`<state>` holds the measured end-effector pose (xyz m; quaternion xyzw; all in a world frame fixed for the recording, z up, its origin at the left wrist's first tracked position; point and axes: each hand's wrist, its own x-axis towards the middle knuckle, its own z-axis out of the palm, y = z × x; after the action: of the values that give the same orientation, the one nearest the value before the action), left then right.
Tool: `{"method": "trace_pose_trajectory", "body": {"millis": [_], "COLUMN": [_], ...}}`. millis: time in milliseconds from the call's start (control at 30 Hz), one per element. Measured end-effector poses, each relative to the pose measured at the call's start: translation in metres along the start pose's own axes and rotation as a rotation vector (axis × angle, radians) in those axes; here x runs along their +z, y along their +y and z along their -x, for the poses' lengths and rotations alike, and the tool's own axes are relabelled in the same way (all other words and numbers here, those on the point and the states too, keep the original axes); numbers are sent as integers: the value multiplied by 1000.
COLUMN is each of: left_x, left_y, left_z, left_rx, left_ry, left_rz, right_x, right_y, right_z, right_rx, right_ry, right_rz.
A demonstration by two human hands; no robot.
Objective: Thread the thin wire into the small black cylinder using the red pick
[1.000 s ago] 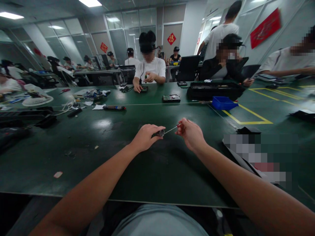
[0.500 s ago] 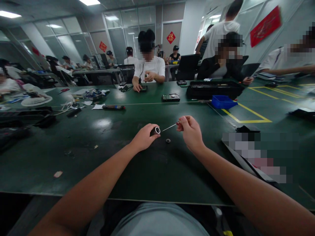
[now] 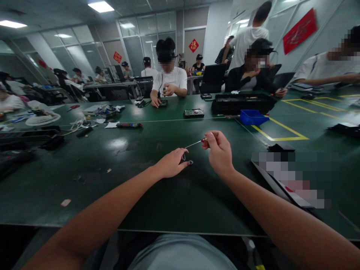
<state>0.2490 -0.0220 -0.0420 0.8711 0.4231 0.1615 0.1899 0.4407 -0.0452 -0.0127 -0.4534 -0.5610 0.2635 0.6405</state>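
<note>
My left hand (image 3: 171, 163) is curled round a short black cylinder (image 3: 183, 157), mostly hidden, with its pale ring-shaped end showing between finger and thumb. The thumb tip reaches a small round dark part (image 3: 191, 162) on the table; I cannot tell whether it presses on it. My right hand (image 3: 219, 153) grips a thin screwdriver (image 3: 194, 144) near its red end. The metal shaft slants down to the left, and its tip is by my left fingertips.
On the green table (image 3: 168, 206) a circuit-board device (image 3: 194, 113), a blue bin (image 3: 253, 117) and a long black tray (image 3: 243, 104) stand further back. A dark tool (image 3: 129, 125) lies back left, a blurred-out flat item (image 3: 284, 183) at right. A person (image 3: 170, 80) works opposite.
My left hand has turned and dropped slightly towards the small round part, and the cylinder's end is now more covered. My right hand keeps hold of the screwdriver, almost unmoved.
</note>
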Motion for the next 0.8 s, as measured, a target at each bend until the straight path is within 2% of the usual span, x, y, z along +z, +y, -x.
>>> {"method": "trace_pose_trajectory", "body": {"millis": [233,400,467,533,667,800], "left_x": [1,-3,-8,-15,-39,-73], "left_y": [6,5,-2,-14,-49,-85], "left_z": [-17,-20,-19,-17,-12,0], "left_rx": [74,71,45,9,-88,-274], "left_ry": [-122,-169,-142,-54,254,498], "left_rz": [-227,-216,-160,-67,140,545], "right_x": [-1,0,0,0,0,0], "right_y": [-2,1,2,2,0,0], "right_z": [0,0,0,0,2,3], "right_rx": [0,-18,-35,-41,-43,-35], "right_ry": [-9,-2,-4,-13,-38,-54], "right_rz": [-17,-35,-53,-58,-42,-36]}}
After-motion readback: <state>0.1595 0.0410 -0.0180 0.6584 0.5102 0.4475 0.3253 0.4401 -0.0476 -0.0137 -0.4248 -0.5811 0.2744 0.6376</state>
